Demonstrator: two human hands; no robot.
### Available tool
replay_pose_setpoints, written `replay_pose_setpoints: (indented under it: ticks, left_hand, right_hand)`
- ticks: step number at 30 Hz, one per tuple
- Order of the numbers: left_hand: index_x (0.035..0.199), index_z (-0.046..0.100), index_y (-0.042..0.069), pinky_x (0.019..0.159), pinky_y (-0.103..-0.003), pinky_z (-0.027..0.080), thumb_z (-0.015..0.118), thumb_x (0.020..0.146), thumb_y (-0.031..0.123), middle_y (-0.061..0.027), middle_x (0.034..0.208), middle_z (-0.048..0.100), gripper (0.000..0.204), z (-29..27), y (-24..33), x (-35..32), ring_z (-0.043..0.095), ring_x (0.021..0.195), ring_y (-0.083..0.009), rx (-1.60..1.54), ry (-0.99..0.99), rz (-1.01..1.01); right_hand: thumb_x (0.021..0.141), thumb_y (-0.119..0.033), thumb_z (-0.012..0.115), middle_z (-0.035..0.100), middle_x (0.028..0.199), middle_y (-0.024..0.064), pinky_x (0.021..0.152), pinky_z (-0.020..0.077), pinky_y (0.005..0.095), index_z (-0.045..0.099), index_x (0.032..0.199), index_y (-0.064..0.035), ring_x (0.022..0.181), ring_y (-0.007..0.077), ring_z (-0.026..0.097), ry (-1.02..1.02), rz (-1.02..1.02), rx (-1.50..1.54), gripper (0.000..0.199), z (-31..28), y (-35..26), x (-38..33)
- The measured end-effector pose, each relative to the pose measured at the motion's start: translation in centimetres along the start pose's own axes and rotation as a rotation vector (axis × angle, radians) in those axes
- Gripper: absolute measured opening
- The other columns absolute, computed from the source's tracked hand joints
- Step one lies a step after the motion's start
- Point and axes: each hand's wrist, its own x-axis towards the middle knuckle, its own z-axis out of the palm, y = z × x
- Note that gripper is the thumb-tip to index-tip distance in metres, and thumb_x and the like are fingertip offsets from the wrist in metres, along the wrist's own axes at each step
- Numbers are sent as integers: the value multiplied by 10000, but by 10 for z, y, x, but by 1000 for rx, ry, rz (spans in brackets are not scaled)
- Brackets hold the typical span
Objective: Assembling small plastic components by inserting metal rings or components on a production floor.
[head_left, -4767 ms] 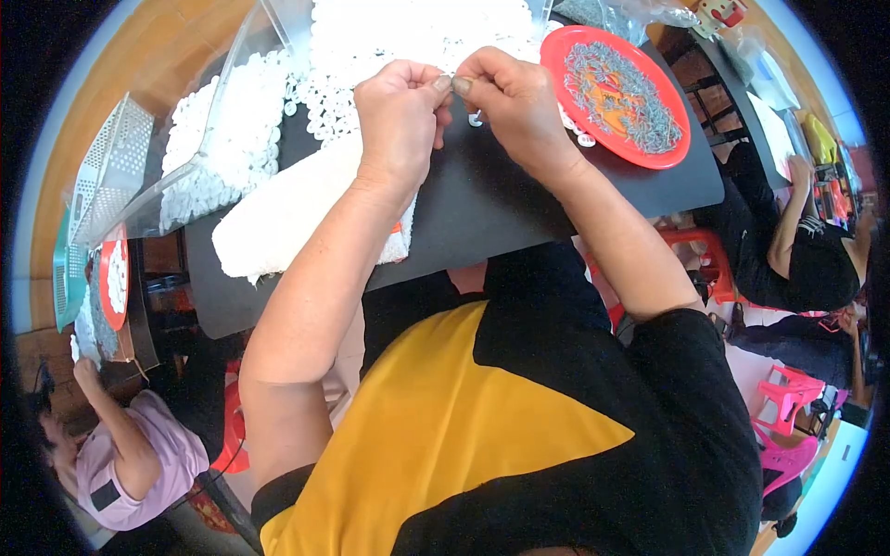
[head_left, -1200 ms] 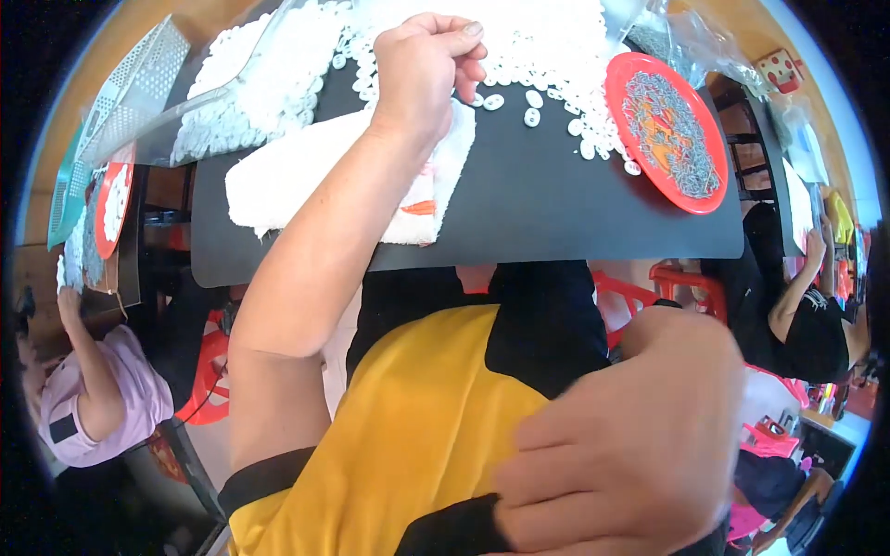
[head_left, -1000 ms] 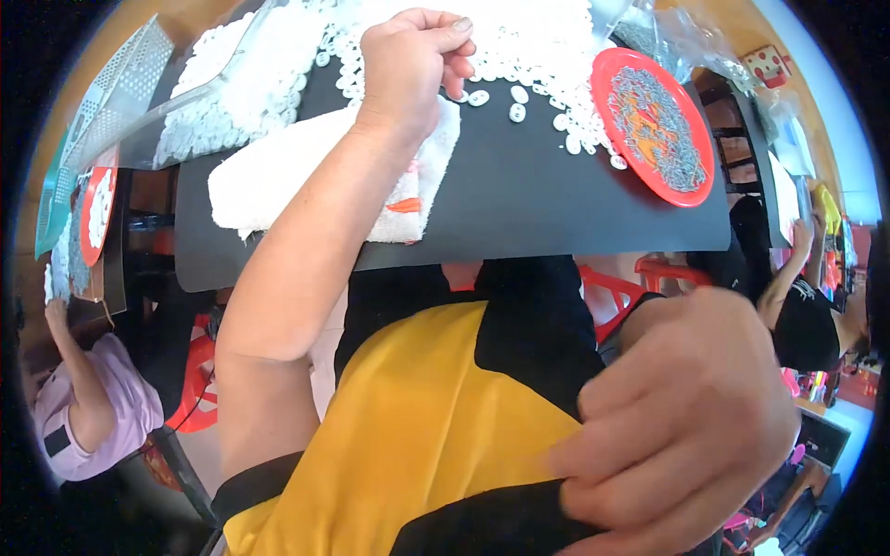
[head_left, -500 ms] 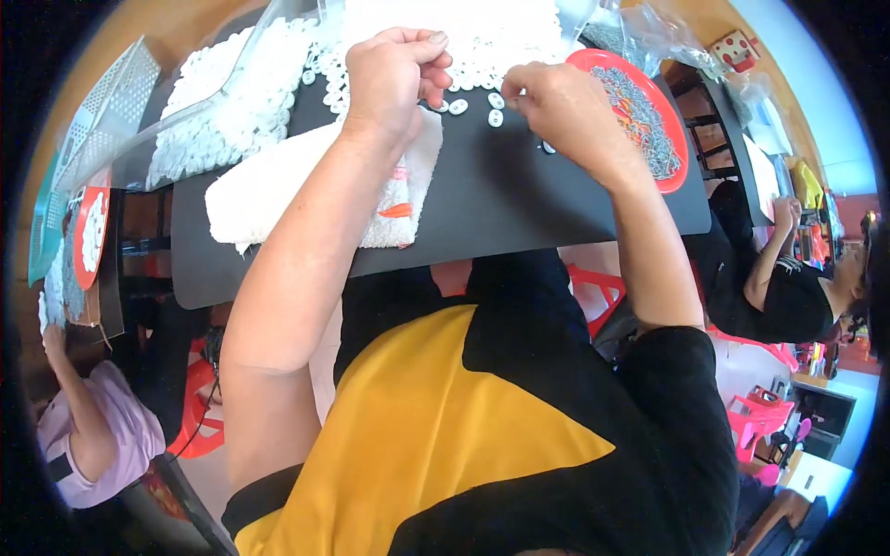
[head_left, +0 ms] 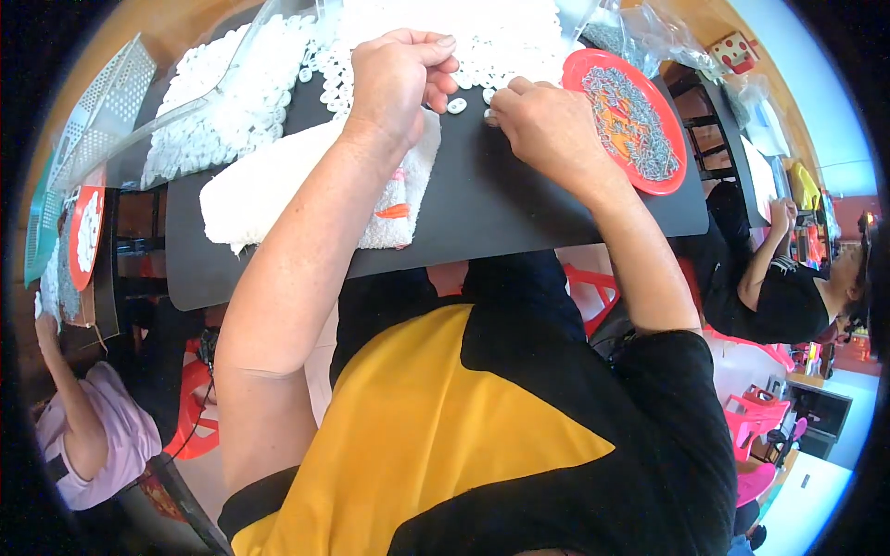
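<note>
My left hand (head_left: 397, 85) is closed above the black tabletop, its thumb and fingers curled together. Whatever is between those fingertips, if anything, is too small to make out. To its right, the fingers of my right hand (head_left: 549, 122) are bent down at the table, pinched at a small white oval piece (head_left: 489, 118) that shows at the fingertips. Another white oval piece with holes (head_left: 456, 106) lies loose between the hands. Beyond them spreads a heap of similar white pieces (head_left: 501, 69). A folded white towel (head_left: 269, 190) with an orange mark lies under my left forearm.
A red plate (head_left: 598, 57) right of my right hand holds small grey metal pieces and orange ones. At left are a pile of white pieces (head_left: 218, 116) and a perforated white basket (head_left: 111, 102). Co-workers sit at both sides, one in a lilac shirt (head_left: 116, 431), another in black (head_left: 788, 301).
My right hand has moved left and slightly nearer, down to the loose white oval piece. My left hand has barely moved, staying closed.
</note>
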Motion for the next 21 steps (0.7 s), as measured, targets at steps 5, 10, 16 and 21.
replay_pose_setpoints:
  ticks: [5,10,16,21]
  left_hand:
    - [918,607,-38,442,-212,417,604,881,79,-61,716,616,122,-1,0,-1,561,547,-97,30,-3,14]
    - [918,608,-36,445,-213,418,603,883,81,-61,717,616,122,1,2,0,560,550,-98,26,6,-9]
    - [913,608,-39,447,-223,415,600,878,77,-65,715,614,121,0,1,-1,557,551,-104,5,8,-12]
    - [904,609,-38,445,-225,410,601,874,78,-62,708,612,120,1,0,0,554,548,-106,19,14,-19]
  right_hand:
    - [790,-158,625,640,850,123,670,515,442,643,823,-50,806,317,649,-2,-43,79,115,0,0,2]
    - [793,-136,654,634,857,98,686,498,416,673,911,-76,804,307,636,-19,-48,117,134,0,2,4]
    - [789,-110,644,644,868,93,705,504,408,687,928,-89,819,301,638,-27,-23,166,146,-6,-4,7]
    - [795,-75,621,652,882,88,706,509,394,690,930,-95,805,296,640,-2,-72,170,153,-1,-5,14]
